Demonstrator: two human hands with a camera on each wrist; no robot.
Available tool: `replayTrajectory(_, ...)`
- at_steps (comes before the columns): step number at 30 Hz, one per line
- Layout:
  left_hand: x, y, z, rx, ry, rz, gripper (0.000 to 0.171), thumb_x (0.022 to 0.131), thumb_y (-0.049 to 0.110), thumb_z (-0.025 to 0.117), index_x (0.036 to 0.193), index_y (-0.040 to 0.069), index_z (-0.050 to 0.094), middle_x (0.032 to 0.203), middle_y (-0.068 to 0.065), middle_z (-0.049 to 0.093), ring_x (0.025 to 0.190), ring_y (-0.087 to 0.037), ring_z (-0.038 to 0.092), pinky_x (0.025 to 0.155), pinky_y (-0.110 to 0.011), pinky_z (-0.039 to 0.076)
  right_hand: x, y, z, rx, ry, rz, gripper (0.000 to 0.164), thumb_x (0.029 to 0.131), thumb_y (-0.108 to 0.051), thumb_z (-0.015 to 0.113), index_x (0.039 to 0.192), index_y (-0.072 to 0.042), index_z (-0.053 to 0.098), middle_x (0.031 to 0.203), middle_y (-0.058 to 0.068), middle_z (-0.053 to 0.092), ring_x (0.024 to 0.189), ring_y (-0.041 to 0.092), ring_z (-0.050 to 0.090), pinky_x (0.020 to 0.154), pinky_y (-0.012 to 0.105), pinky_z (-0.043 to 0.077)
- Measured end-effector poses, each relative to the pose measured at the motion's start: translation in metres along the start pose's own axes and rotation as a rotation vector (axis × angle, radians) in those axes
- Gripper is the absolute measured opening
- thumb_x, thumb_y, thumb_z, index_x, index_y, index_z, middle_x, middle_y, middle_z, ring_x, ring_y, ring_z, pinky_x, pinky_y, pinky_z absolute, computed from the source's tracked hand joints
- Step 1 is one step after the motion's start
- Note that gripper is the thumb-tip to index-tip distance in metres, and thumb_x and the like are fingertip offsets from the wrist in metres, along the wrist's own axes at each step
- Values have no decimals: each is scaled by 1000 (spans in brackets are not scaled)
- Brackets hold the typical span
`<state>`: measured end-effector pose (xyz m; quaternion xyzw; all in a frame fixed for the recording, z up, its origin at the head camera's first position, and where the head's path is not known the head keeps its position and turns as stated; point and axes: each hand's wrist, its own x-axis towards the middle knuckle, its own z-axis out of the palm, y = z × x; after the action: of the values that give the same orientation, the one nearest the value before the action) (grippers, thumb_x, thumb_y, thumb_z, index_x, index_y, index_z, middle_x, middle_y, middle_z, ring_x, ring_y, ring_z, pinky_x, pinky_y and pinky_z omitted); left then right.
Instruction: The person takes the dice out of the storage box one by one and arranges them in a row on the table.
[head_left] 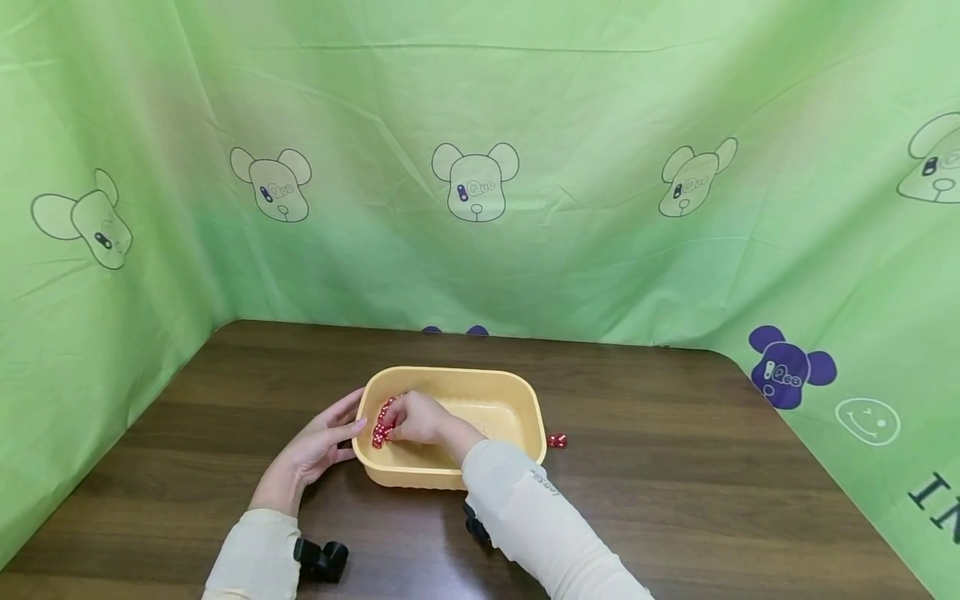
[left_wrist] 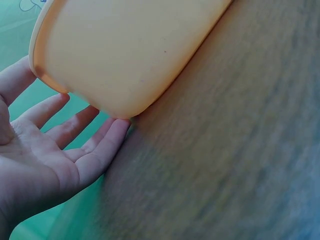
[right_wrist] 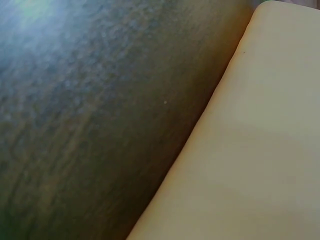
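A pale yellow plastic basin [head_left: 495,383] sits on the brown table in front of the person. Several small red pieces with white dots, which look like dice [head_left: 378,435], lie in a row along its left inner wall. Reaching into the basin, the right hand [head_left: 422,418] has curled fingers and pinches at these dice, partly covering them. The left hand [head_left: 318,446] rests against the basin's left end, fingers spread and fairly straight. In the left wrist view, its fingertips [left_wrist: 120,127] touch the basin's outer wall. The right wrist view shows only the basin's side [right_wrist: 260,135] and table, no hand.
More red dice [head_left: 557,440] lie on the table just right of the basin. The wooden table [head_left: 712,467] extends to both sides. A green cloth [head_left: 585,275] with printed bear heads hangs behind and around it. Black wrist mounts [head_left: 321,560] stick out from the sleeves.
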<state>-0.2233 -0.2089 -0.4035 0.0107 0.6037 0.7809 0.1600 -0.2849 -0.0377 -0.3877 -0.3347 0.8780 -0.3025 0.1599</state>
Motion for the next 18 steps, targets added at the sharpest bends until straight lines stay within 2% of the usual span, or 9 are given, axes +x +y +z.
replayTrajectory(2,0,0,0,6,-1,3,58,88,5,47,138,13,20,138,-17,19,110,-28,41,77,-39,43,-1,-1,0,10,1,5,8,70,-6,69,73,-11,64,59,-5,55,54,7,49,50,19,41)
replayTrajectory(3,-1,0,1,7,-5,4,58,88,6,47,138,13,19,138,-17,18,110,-28,40,77,-39,43,-2,-4,0,12,-2,34,7,70,-4,69,74,-8,64,60,-3,56,55,8,50,51,20,41)
replayTrajectory(9,-2,1,1,9,-15,9,58,88,5,46,138,12,18,138,-18,17,112,-30,38,78,-39,43,-6,-6,1,-38,18,1,9,69,-3,69,74,-7,63,59,-6,53,54,4,45,51,16,38)
replayTrajectory(18,-2,2,2,25,6,2,59,88,7,48,138,13,19,139,-17,17,113,-30,37,78,-40,42,-9,-7,0,-29,6,19,7,69,-4,69,70,-6,63,58,-7,52,51,4,44,47,16,37)
